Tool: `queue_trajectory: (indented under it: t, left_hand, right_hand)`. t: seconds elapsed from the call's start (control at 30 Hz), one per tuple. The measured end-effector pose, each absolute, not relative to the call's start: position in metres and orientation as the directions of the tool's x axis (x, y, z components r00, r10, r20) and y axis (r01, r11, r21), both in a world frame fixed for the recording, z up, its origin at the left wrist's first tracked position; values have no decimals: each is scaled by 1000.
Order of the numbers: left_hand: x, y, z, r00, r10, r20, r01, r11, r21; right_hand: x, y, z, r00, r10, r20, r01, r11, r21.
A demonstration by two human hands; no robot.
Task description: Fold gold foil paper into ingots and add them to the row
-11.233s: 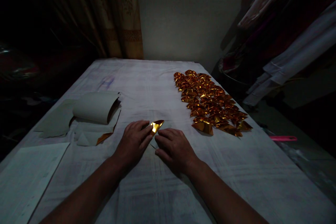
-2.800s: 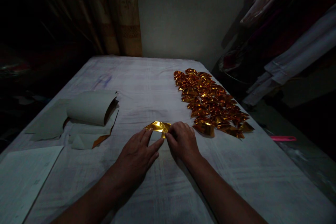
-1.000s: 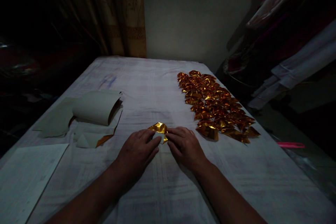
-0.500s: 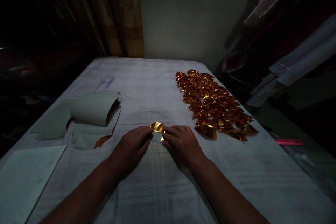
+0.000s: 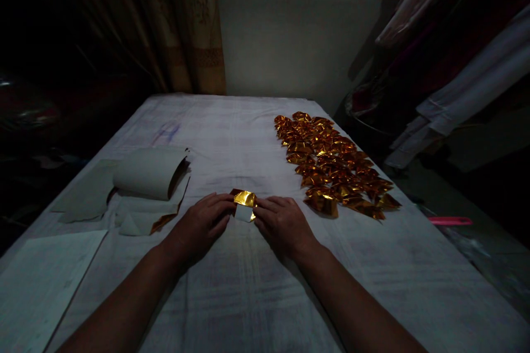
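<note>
A small piece of gold foil paper (image 5: 244,198) lies on the cloth-covered table (image 5: 256,287), partly folded, with its white back showing at the near edge. My left hand (image 5: 201,224) pinches its left side and my right hand (image 5: 281,223) pinches its right side. Both hands press the paper against the table, fingertips close together. To the right lies a wide spread of several folded gold foil pieces (image 5: 333,168).
On the left lie curled sheets of grey-backed foil paper (image 5: 149,174) and flat sheets beside them. A white sheet (image 5: 37,281) lies at the near left corner. Curtains hang behind the table, hanging clothes to the right. A pink object (image 5: 449,220) sits beyond the right edge.
The gold paper has been folded from a flat triangle into a smaller packet with a white flap showing. Both hands have stayed on it, fingers drawing closer together.
</note>
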State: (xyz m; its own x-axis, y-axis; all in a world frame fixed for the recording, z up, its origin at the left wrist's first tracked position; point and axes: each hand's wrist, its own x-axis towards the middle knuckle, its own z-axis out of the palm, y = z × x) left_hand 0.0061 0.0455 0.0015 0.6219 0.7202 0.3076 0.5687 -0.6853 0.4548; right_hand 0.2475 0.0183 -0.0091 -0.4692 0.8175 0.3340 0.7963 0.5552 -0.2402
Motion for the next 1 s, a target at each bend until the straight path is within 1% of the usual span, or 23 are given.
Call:
queue_trajectory:
  t: [0.07,0.17,0.27,0.4,0.57,0.63,0.73,0.87,0.93,1.0]
  left_hand:
    - [9,45,2,605,737,302,561,-663,495]
    - [13,42,1,584,754,302,561,-643,522]
    - [17,39,0,568,763,308,581,-637,507]
    - [19,36,0,527,779,339,609,-625,489]
    - [19,36,5,578,755,308,547,-639,540]
    - [19,37,6,581,756,302,563,-641,522]
    - [19,37,4,529,784,325,623,-619,478]
    - [21,36,1,473,812,343,671,-584,457]
    - [19,37,1,501,796,341,658,-606,447]
    - [15,37,2,560,752,347,616,-658,432]
  right_hand:
    - [248,19,-8,-483,816,318,786,564,-254]
    - [248,19,-9,-473,821,320,775,560,-294]
    - [247,20,-11,-447,836,319,767,542,-343]
    - [248,21,-13,-437,841,319,761,535,-366]
    - [250,22,-14,-435,844,315,753,532,-386]
    - [250,21,-13,-434,842,320,744,535,-401]
    - [251,19,-11,-438,837,328,728,544,-418]
    - [251,16,-7,-455,830,324,715,557,-423]
    - [251,13,-5,-460,829,318,715,558,-421]
    - [252,11,-4,-472,826,308,714,563,-417]
